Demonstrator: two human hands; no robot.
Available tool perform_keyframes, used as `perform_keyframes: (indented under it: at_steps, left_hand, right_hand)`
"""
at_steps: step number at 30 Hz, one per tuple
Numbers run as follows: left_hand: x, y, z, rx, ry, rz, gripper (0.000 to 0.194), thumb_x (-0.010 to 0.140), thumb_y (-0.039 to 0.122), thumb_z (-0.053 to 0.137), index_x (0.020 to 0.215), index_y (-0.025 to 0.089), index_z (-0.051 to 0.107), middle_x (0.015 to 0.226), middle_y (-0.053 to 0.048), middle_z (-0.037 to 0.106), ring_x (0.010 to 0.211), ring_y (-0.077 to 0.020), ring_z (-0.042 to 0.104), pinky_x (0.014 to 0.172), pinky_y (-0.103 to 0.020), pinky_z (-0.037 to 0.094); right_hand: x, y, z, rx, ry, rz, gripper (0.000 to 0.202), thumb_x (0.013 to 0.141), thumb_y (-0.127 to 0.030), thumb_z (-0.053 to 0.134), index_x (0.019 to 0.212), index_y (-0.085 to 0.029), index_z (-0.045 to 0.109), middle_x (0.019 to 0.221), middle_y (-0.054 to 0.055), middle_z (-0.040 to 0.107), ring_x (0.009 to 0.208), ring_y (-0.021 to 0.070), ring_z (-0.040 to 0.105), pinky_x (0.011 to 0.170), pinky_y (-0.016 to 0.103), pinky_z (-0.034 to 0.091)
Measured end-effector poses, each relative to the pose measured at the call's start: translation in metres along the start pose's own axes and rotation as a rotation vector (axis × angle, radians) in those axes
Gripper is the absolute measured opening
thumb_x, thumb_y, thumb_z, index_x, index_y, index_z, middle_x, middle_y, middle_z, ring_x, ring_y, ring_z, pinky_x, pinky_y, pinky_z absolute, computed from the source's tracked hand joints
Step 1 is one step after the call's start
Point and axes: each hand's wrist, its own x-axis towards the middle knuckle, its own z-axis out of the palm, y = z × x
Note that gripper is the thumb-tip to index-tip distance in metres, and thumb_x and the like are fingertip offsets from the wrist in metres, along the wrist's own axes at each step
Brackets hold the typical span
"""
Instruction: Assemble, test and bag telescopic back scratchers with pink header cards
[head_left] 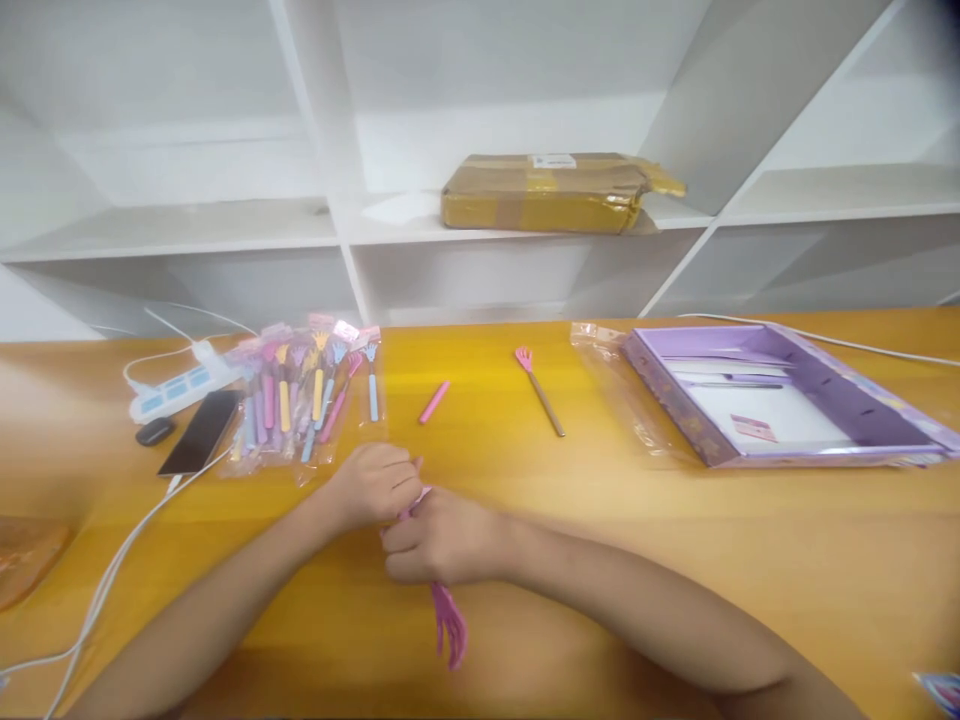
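A pink back scratcher (449, 628) with a hand-shaped head is in my closed fists over the table's front half. My right hand (450, 537) is wrapped round it, and the head sticks out below, fingers pointing toward me. Against it, my left hand (377, 485) is closed on the other end, which is mostly hidden; a little pink shows between the fists. Beyond my hands lie a loose pink handle sleeve (433, 402) and a second back scratcher (541, 392) with a pink head and a bare metal rod.
Several back scratchers in clear bags (300, 395) lie at the left, beside a black phone (200, 432), a black case (154, 431) and a white power strip (184, 388). To the right are a purple box (675, 400) and clear wrapping (622, 395). A taped carton (551, 195) sits on the shelf.
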Motion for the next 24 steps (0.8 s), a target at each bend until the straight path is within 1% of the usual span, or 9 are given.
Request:
perform_keyframes:
  at_steps: [3, 5, 9, 11, 13, 16, 19, 21, 24]
  left_hand:
    - [0.002, -0.005, -0.006, -0.026, -0.049, 0.02, 0.043, 0.098, 0.002, 0.055, 0.062, 0.021, 0.041, 0.058, 0.003, 0.046, 0.055, -0.0153, 0.039, 0.054, -0.037, 0.023]
    - [0.004, -0.011, -0.009, -0.031, -0.046, 0.014, 0.042, 0.098, 0.001, 0.055, 0.064, 0.021, 0.041, 0.059, 0.003, 0.046, 0.055, -0.0151, 0.039, 0.054, -0.037, 0.023]
    - [-0.004, -0.034, -0.017, -0.03, -0.031, 0.01, 0.039, 0.096, 0.001, 0.059, 0.068, 0.022, 0.043, 0.061, 0.004, 0.048, 0.057, -0.015, 0.042, 0.055, -0.036, 0.028]
    - [-0.013, -0.047, -0.02, -0.014, -0.018, -0.025, 0.037, 0.096, 0.002, 0.06, 0.069, 0.023, 0.045, 0.062, 0.004, 0.049, 0.058, -0.0152, 0.044, 0.057, -0.035, 0.03]
    - [-0.02, -0.054, -0.02, 0.015, -0.001, -0.091, 0.035, 0.097, 0.003, 0.059, 0.07, 0.023, 0.047, 0.062, 0.003, 0.048, 0.058, -0.0152, 0.045, 0.057, -0.035, 0.03]
    - [-0.024, -0.056, -0.015, 0.016, 0.023, -0.16, 0.035, 0.098, 0.006, 0.058, 0.069, 0.023, 0.046, 0.06, 0.003, 0.047, 0.056, -0.0153, 0.044, 0.058, -0.034, 0.029]
    - [-0.024, -0.061, -0.013, 0.004, 0.003, -0.212, 0.037, 0.101, 0.011, 0.055, 0.067, 0.023, 0.046, 0.059, 0.002, 0.048, 0.056, -0.0153, 0.044, 0.058, -0.033, 0.029]
    - [-0.028, -0.071, -0.019, 0.006, 0.01, -0.275, 0.041, 0.103, 0.015, 0.052, 0.064, 0.022, 0.043, 0.057, 0.002, 0.045, 0.055, -0.015, 0.042, 0.057, -0.032, 0.029]
    - [-0.037, -0.086, -0.033, 0.034, 0.07, -0.364, 0.046, 0.103, 0.017, 0.05, 0.059, 0.022, 0.034, 0.054, 0.003, 0.037, 0.052, -0.0146, 0.035, 0.056, -0.031, 0.026]
  right_hand:
    - [0.002, -0.006, -0.005, -0.029, -0.027, 0.009, 0.022, 0.097, -0.007, 0.057, 0.08, -0.021, 0.055, 0.079, -0.005, 0.063, 0.058, 0.0114, 0.046, 0.053, 0.031, 0.019]
    - [0.003, -0.01, -0.01, -0.034, -0.043, 0.034, 0.02, 0.096, -0.007, 0.058, 0.081, -0.022, 0.057, 0.079, -0.005, 0.063, 0.058, 0.0116, 0.048, 0.051, 0.032, 0.016]
    - [0.007, -0.022, -0.023, -0.003, -0.066, 0.053, 0.02, 0.095, -0.01, 0.061, 0.08, -0.022, 0.058, 0.08, -0.005, 0.064, 0.054, 0.0104, 0.046, 0.047, 0.031, 0.016]
    - [0.008, -0.027, -0.032, 0.028, -0.04, 0.032, 0.021, 0.094, -0.013, 0.062, 0.076, -0.022, 0.058, 0.08, -0.005, 0.064, 0.051, 0.0103, 0.043, 0.045, 0.032, 0.017]
    - [0.009, -0.03, -0.043, 0.042, -0.016, 0.017, 0.023, 0.092, -0.013, 0.064, 0.072, -0.022, 0.057, 0.078, -0.006, 0.062, 0.049, 0.0107, 0.042, 0.044, 0.032, 0.017]
    - [0.009, -0.032, -0.058, 0.03, -0.026, 0.015, 0.023, 0.085, -0.009, 0.068, 0.069, -0.021, 0.057, 0.071, -0.006, 0.059, 0.047, 0.0109, 0.041, 0.043, 0.032, 0.017]
    - [0.011, -0.042, -0.07, 0.023, -0.079, 0.046, 0.024, 0.081, -0.007, 0.07, 0.066, -0.021, 0.058, 0.066, -0.005, 0.059, 0.044, 0.0101, 0.038, 0.041, 0.032, 0.014]
    - [0.012, -0.054, -0.076, 0.105, -0.116, 0.065, 0.025, 0.086, -0.013, 0.071, 0.066, -0.022, 0.058, 0.062, -0.005, 0.059, 0.043, 0.0097, 0.036, 0.041, 0.031, 0.014]
    - [0.013, -0.064, -0.087, 0.257, -0.114, 0.105, 0.027, 0.099, -0.031, 0.065, 0.073, -0.025, 0.06, 0.061, -0.006, 0.057, 0.045, 0.0104, 0.038, 0.043, 0.028, 0.02]
